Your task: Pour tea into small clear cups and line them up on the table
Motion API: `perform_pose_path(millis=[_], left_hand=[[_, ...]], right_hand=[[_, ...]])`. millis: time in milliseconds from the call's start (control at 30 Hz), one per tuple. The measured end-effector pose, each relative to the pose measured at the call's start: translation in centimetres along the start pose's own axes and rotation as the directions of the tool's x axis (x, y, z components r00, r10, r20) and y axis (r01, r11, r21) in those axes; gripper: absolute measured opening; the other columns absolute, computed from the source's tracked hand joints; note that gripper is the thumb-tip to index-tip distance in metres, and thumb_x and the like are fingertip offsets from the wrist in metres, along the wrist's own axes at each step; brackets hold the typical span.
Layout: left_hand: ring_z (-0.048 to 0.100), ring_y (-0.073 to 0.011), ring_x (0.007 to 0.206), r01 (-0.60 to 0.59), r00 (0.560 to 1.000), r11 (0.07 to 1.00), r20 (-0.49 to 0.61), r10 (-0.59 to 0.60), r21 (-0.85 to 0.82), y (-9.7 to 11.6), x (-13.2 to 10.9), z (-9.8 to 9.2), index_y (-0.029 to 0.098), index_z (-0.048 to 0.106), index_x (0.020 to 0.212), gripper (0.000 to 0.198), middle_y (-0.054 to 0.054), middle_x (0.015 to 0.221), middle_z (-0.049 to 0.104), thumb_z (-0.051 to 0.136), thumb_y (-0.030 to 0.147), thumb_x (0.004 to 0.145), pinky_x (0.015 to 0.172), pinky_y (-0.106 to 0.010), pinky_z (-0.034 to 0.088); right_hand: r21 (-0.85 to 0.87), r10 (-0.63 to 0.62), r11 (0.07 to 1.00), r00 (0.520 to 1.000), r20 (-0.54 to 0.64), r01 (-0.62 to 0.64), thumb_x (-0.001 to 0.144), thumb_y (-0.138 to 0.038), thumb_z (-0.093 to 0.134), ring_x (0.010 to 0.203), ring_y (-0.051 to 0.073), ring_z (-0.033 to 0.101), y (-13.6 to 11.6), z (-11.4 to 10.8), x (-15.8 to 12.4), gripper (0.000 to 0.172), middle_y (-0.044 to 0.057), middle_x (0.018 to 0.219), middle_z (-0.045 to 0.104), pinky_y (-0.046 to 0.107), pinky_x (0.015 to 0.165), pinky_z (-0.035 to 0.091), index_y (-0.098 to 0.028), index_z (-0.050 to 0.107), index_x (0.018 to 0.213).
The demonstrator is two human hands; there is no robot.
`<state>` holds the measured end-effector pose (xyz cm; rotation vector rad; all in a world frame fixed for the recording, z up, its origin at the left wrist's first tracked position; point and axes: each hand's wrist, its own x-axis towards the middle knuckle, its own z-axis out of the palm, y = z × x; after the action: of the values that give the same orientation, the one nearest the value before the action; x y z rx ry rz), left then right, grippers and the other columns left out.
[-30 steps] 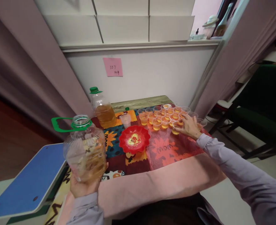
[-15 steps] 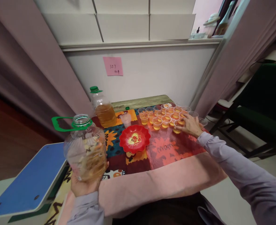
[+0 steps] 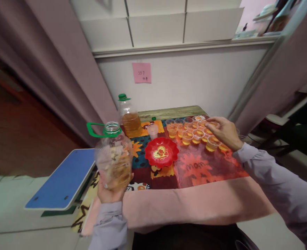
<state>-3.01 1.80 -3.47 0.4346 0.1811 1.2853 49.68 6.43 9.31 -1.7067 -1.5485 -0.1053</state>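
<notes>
My left hand (image 3: 112, 191) supports a large clear jug (image 3: 114, 159) from below, its fingers round the side. The jug has a green handle ring, an uncapped mouth and some amber liquid. At the right, my right hand (image 3: 222, 130) is over several clear plastic cups (image 3: 187, 137) holding amber liquid, thumb and forefinger close together near the back cups. Whether a rim is between those fingertips is too small to tell. A red scalloped plate (image 3: 161, 152) lies between my hands, with a stack of clear cups (image 3: 152, 131) behind it.
A second jug (image 3: 131, 121) with a green cap and amber liquid stands at the back left. Near it lies a small green cap (image 3: 153, 118). A blue board (image 3: 62, 180) is left of the table. Behind rises a white panel with a pink note (image 3: 142, 73).
The view has turned left, so things appear further right. My right hand has lifted off the front cup and moved back over the cups, its fingers drawn together. The left hand still holds the jug.
</notes>
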Motion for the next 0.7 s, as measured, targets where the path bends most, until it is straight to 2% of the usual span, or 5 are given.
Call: perform_pose_path(millis=[133, 233, 367, 500, 700], left_hand=[[0.032, -0.0462, 0.16, -0.022, 0.999, 0.998, -0.043, 0.025, 0.065, 0.3, -0.1, -0.5, 0.025, 0.062, 0.149, 0.06, -0.015, 0.173, 0.044, 0.037, 0.057, 0.105, 0.113, -0.068, 0.043], [0.048, -0.0494, 0.15, -0.025, 0.996, 0.996, -0.079, 0.032, 0.088, 0.9, -0.1, -1.6, 0.021, 0.066, 0.145, 0.063, -0.02, 0.16, 0.058, 0.036, 0.06, 0.106, 0.106, -0.07, 0.049], [0.066, -0.0456, 0.135, -0.024, 0.994, 0.998, -0.102, 0.029, 0.051, 1.2, 0.0, -2.7, 0.027, 0.067, 0.146, 0.06, -0.018, 0.147, 0.071, 0.042, 0.063, 0.104, 0.105, -0.071, 0.052], [0.063, -0.0478, 0.137, -0.012, 0.998, 1.0, -0.057, 0.011, -0.012, 1.3, 0.1, -3.4, 0.033, 0.053, 0.161, 0.067, -0.018, 0.15, 0.068, 0.043, 0.065, 0.103, 0.104, -0.078, 0.05], [0.063, -0.0457, 0.138, -0.033, 0.995, 0.999, -0.096, 0.031, -0.024, 1.2, 0.2, -3.2, 0.039, 0.033, 0.17, 0.075, -0.012, 0.157, 0.065, 0.048, 0.063, 0.101, 0.105, -0.072, 0.052]], right_hand=[[0.079, -0.198, 0.979, 0.973, 0.121, 0.19, 0.097, -0.045, 0.063, 0.098, 0.031, 0.076, -5.7, 4.8, 0.0, 0.031, 0.012, 0.107, 0.083, 0.045, 0.093, 0.057, -0.023, 0.083, 0.104], [0.12, -0.28, 0.958, 0.935, 0.216, 0.259, 0.097, -0.04, 0.063, 0.098, 0.031, 0.076, -9.5, 8.6, -0.4, 0.027, 0.013, 0.108, 0.083, 0.045, 0.093, 0.057, -0.022, 0.083, 0.103], [0.131, -0.363, 0.931, 0.898, 0.248, 0.34, 0.096, -0.039, 0.068, 0.127, 0.035, 0.069, -12.2, 11.4, -2.4, 0.025, 0.015, 0.131, 0.077, 0.056, 0.117, 0.046, -0.022, 0.081, 0.111], [-0.053, -0.297, 0.95, 0.944, 0.145, 0.307, 0.097, -0.04, 0.067, 0.155, 0.039, 0.044, -9.9, 10.5, -5.2, 0.043, 0.018, 0.163, 0.055, 0.069, 0.131, 0.018, -0.023, 0.07, 0.136], [-0.391, 0.021, 0.918, 0.993, -0.117, -0.065, 0.096, -0.054, 0.065, 0.163, 0.047, 0.024, 0.1, 6.7, -8.4, 0.08, 0.028, 0.174, 0.032, 0.079, 0.125, 0.012, -0.015, 0.041, 0.162]])
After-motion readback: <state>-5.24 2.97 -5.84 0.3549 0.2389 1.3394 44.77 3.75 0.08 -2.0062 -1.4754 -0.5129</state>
